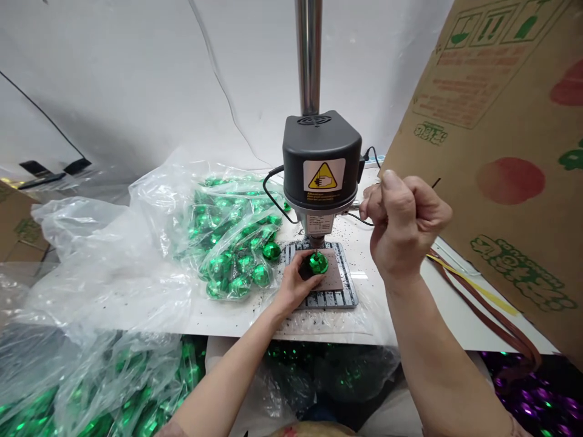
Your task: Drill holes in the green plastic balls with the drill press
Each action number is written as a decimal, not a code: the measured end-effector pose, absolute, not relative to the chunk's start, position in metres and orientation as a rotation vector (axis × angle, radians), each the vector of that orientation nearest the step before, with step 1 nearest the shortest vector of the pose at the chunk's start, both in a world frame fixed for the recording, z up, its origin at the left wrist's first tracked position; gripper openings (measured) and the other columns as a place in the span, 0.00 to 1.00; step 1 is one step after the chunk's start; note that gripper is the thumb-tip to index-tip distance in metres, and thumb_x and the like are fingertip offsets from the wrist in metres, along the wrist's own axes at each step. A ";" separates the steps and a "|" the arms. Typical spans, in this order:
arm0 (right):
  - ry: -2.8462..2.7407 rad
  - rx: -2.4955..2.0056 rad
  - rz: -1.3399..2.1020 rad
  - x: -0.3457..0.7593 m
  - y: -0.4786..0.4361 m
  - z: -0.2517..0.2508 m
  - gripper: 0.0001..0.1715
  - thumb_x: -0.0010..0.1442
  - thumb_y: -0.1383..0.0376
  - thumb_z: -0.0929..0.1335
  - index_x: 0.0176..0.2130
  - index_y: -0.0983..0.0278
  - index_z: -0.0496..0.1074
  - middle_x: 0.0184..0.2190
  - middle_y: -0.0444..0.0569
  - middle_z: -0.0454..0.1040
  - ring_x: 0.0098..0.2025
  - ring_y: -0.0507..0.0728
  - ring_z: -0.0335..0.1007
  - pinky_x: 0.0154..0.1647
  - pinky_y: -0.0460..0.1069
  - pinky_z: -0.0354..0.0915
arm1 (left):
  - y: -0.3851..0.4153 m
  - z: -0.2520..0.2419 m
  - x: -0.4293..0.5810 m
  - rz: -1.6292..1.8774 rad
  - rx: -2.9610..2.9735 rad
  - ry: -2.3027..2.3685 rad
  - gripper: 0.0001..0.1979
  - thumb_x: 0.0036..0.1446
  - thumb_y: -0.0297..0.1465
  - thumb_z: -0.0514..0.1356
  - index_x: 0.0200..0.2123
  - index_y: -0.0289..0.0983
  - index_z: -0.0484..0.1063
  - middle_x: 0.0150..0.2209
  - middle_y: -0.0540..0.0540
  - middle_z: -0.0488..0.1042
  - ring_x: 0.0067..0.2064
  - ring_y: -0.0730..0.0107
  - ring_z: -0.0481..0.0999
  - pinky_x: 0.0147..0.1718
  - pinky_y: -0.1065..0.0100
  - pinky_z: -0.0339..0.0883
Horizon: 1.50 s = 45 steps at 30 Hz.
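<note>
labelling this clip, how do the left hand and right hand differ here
The left hand sits low on the drill press base; the right hand is raised beside the drill head. The left hand pinches a green bead beneath that head; the right hand is a closed fist on a thin lever. Both grip something on the same machine.

White draped wall, white tabletop, cardboard panel

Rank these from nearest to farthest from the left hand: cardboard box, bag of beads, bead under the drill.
1. Bead: held in the left hand's fingers, centre.
2. Bag of beads: just left.
3. Cardboard box: far right.
</note>
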State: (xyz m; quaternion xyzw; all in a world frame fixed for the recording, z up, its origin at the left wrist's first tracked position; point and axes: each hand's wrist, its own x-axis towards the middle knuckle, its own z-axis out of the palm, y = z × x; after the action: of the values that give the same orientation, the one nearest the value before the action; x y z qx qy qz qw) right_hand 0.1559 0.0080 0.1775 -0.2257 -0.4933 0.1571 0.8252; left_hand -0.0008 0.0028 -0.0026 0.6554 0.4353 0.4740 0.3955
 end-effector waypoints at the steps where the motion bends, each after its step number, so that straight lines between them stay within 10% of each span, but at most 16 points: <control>1: -1.048 -0.460 0.296 0.155 0.008 0.175 0.27 0.61 0.65 0.69 0.17 0.62 0.53 0.13 0.36 0.51 0.16 0.45 0.50 0.22 0.48 0.58 | 0.003 -0.003 -0.001 1.206 1.659 1.102 0.28 0.51 0.31 0.70 0.55 0.40 0.68 0.52 0.43 0.74 0.54 0.58 0.75 0.56 0.56 0.69; 45: -1.170 -0.181 -0.006 0.158 0.015 0.124 0.25 0.53 0.78 0.65 0.20 0.65 0.44 0.16 0.36 0.47 0.17 0.42 0.47 0.19 0.45 0.56 | 0.002 -0.003 -0.001 1.224 1.696 1.063 0.27 0.53 0.32 0.70 0.55 0.40 0.68 0.54 0.41 0.72 0.56 0.58 0.74 0.57 0.55 0.67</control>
State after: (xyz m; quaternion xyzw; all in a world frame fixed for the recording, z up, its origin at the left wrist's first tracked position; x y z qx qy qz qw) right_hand 0.1584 0.0148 0.1244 -0.0852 -0.5514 -0.0028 0.8299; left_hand -0.0014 0.0015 -0.0029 0.6665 0.4177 0.4810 0.3873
